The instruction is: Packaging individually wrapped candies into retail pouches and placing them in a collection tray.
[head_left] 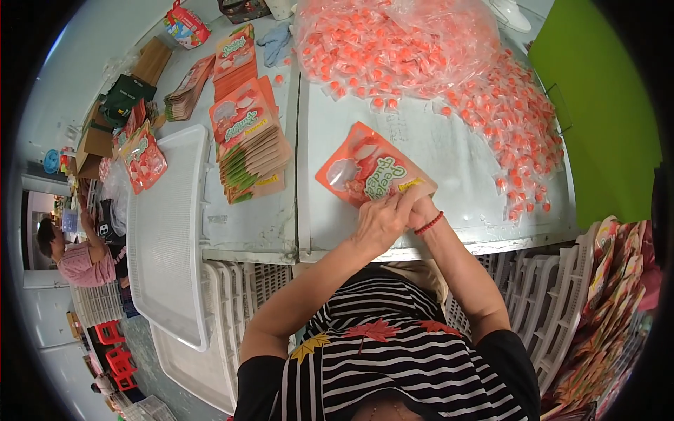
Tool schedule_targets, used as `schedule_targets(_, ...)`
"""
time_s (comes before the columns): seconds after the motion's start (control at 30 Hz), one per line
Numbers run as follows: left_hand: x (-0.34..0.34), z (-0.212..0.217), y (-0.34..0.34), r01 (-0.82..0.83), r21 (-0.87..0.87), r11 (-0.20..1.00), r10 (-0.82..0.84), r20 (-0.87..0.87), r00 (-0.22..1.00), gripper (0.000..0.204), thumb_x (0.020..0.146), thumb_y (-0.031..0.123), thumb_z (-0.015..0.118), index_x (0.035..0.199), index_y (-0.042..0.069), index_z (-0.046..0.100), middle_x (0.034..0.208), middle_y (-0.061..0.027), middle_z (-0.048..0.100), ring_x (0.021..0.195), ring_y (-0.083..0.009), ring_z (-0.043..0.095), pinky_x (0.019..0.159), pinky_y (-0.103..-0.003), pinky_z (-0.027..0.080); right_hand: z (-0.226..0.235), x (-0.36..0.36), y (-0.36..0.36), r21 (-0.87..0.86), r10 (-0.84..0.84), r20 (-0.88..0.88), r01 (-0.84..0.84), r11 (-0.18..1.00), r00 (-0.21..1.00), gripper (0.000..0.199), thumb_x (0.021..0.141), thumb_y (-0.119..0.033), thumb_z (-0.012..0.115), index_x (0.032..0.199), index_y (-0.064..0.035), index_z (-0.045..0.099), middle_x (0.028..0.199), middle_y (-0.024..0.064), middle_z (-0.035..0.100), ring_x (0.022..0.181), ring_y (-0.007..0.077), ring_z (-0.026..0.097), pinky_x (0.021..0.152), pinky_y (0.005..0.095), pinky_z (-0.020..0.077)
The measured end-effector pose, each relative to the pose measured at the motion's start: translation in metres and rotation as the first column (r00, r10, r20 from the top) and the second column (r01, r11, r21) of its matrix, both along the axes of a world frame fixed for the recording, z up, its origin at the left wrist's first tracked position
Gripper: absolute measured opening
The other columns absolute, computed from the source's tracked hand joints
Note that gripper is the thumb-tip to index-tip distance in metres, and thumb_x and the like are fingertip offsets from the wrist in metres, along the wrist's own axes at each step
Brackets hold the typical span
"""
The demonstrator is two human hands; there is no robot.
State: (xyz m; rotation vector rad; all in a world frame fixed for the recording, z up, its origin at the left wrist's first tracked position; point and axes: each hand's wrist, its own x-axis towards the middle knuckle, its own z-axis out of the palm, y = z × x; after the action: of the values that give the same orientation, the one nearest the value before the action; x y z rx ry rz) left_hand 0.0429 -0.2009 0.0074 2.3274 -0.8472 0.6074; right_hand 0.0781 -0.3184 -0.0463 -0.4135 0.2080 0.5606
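Observation:
A flat orange-and-red candy pouch [347, 168] with a clear round window lies tilted on the table in front of me. My left hand [382, 219] has its fingers closed at the lower right edge of the pouch. Beside it, partly covered by the left fingers, my right hand [423, 210] grips the same edge; a red bead bracelet circles that wrist. Most of the right fingertips are hidden. Beyond the pouch, small wrapped orange candies [516, 133] spread over the table at the right. A large clear bag [400, 42] full of the same candies rests at the far side.
Stacked pouches [246, 133] stand left of the table seam. Farther left are a white mesh tray [165, 231] and another pouch [145, 158]. A blue cloth [274, 45] lies behind. A green panel [597, 105] rises at the right; a person in pink [90, 263] is far left.

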Motion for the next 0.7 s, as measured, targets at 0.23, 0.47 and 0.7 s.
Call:
schedule_targets(0.23, -0.019, 0.024, 0.01, 0.22, 0.01, 0.975, -0.219, -0.091, 0.972, 0.07, 0.063, 0.023, 0.079, 0.122, -0.003, 0.052, 0.101, -0.0165, 0.064, 0.09, -0.0315, 0.063, 0.073, -0.04, 0.052, 0.027, 0.002, -0.017, -0.151, 0.011, 0.413, 0.057, 0.987, 0.911, 0.041, 0.098, -0.025, 0.045, 0.132, -0.0017, 0.046, 0.129, 0.0132, 0.054, 0.116, 0.025, 0.053, 0.1, 0.0394, 0.0457)
schedule_targets(0.47, 0.009, 0.033, 0.027, 0.251, 0.266, 0.931, -0.223, -0.131, 0.966, 0.098, 0.057, 0.047, 0.08, 0.132, -0.001, 0.04, 0.141, -0.0239, 0.031, 0.131, -0.0452, 0.028, 0.104, -0.06, 0.023, 0.024, -0.01, 0.002, -0.33, 0.062, 0.129, -0.017, 0.944, 0.99, 0.039, 0.093, -0.017, 0.054, 0.129, -0.0033, 0.047, 0.122, 0.0101, 0.056, 0.107, 0.0195, 0.056, 0.091, 0.0346, 0.0492)
schedule_targets(0.7, 0.02, 0.026, 0.023, 0.314, 0.279, 0.907, -0.277, -0.166, 0.946, 0.094, 0.057, 0.039, 0.082, 0.132, 0.0, 0.04, 0.138, -0.0203, 0.035, 0.124, -0.0395, 0.037, 0.101, -0.053, 0.028, -0.003, -0.028, -0.02, -0.192, 0.287, 0.327, -0.234, 0.953, 0.9, 0.033, 0.091, -0.015, 0.058, 0.121, -0.0035, 0.052, 0.113, 0.0063, 0.06, 0.098, 0.0152, 0.059, 0.082, 0.0312, 0.0515)
